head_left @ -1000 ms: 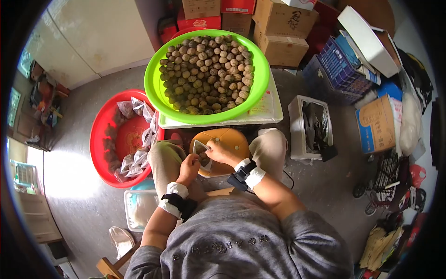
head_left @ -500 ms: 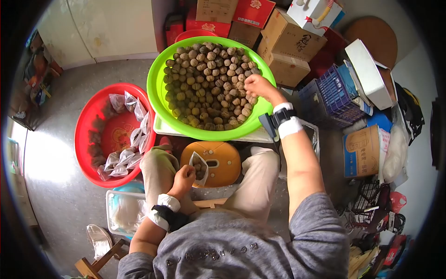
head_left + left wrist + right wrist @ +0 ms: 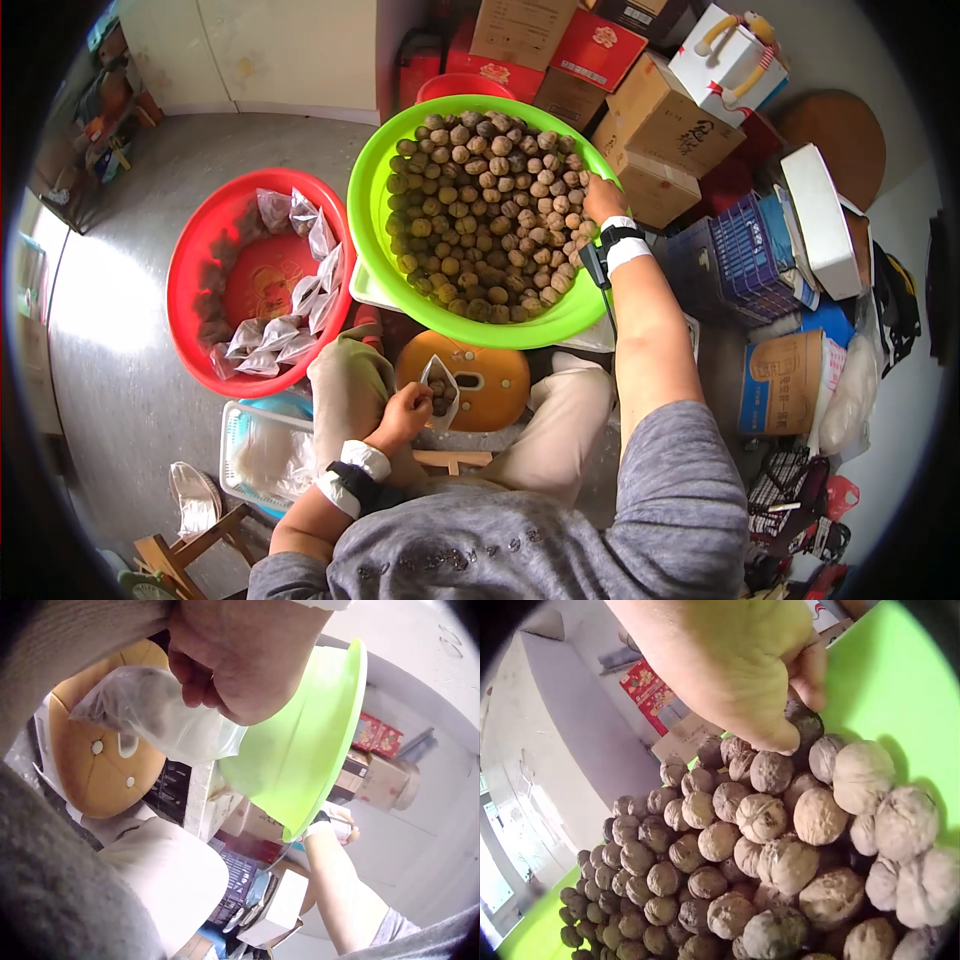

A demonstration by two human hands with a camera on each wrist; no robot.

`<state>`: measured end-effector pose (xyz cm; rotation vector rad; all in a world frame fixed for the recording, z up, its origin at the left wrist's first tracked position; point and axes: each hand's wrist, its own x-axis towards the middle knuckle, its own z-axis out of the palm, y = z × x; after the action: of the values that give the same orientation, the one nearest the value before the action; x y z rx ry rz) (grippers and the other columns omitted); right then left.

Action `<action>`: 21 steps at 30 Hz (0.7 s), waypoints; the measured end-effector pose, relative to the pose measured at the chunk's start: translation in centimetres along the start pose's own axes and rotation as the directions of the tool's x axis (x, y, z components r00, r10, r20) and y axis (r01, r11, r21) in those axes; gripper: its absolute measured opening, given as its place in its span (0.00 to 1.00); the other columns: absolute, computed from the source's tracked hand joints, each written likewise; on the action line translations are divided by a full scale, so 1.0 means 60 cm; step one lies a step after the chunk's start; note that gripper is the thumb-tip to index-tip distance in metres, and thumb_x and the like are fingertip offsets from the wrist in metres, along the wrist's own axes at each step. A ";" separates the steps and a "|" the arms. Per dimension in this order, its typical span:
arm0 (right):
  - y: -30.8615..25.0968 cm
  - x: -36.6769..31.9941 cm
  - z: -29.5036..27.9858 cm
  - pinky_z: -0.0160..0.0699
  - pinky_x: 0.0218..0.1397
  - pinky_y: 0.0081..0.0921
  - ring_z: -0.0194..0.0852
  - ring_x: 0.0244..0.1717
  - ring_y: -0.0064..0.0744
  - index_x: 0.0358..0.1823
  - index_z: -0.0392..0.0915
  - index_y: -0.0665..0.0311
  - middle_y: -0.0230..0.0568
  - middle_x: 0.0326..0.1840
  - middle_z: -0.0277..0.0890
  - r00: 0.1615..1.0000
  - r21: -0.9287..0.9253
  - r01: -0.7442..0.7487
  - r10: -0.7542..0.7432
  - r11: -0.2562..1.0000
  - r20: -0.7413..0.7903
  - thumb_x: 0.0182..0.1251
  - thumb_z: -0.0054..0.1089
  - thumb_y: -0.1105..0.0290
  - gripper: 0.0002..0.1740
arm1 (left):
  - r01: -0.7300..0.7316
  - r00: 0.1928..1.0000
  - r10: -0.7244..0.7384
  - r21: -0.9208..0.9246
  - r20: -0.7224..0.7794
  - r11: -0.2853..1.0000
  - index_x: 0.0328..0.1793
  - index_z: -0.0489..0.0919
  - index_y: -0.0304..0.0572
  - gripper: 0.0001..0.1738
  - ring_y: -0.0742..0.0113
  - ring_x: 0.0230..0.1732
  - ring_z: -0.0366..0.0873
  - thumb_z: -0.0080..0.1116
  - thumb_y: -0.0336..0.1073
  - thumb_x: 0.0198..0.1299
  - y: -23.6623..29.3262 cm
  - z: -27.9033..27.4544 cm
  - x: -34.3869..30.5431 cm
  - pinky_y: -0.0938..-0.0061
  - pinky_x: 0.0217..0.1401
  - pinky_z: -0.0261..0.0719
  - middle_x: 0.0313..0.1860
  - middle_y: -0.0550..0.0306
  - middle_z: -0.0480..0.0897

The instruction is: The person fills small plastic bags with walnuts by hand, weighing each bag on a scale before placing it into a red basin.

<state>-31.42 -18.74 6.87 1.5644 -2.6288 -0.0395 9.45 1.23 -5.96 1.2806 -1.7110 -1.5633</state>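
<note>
My left hand (image 3: 404,416) grips the edge of a clear plastic bag (image 3: 447,403) over the orange stool, with several walnuts inside it. In the left wrist view the bag (image 3: 161,712) hangs below the curled fingers. At the right side of a big lime-green basin (image 3: 362,230) full of walnuts (image 3: 490,215), my right hand (image 3: 603,200) reaches in. Close up in the right wrist view, the thumb and fingers of that hand (image 3: 727,667) close round a dark walnut (image 3: 804,724) by the basin wall; its far side is hidden by the hand.
A red basin (image 3: 183,290) at the left holds several filled bags (image 3: 320,290). The orange stool (image 3: 500,385) stands between the knees. Below the red basin is a white basket (image 3: 236,455) with plastic bags. Cardboard boxes (image 3: 670,130) and a blue crate (image 3: 745,235) crowd the back right.
My right hand has left the bag and gone up and right to the walnuts at the basin's right side. My left hand keeps the bag over the stool. The head view has shifted.
</note>
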 end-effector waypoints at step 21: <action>-0.129 -0.440 -0.052 0.76 0.33 0.21 0.72 0.38 0.33 0.47 0.64 0.65 0.41 0.40 0.69 0.672 0.818 -0.506 -0.719 -0.272 0.176 0.52 0.50 0.73 0.18 | -0.129 0.981 0.123 -0.032 -0.150 0.991 0.30 0.70 0.36 0.04 0.75 0.23 0.66 0.51 0.27 0.47 0.001 0.010 -0.005 0.81 0.26 0.66 0.21 0.60 0.70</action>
<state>-11.84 0.78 7.94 2.4760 -2.4827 3.1991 9.06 1.81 -5.97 1.2108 -1.6253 -1.3896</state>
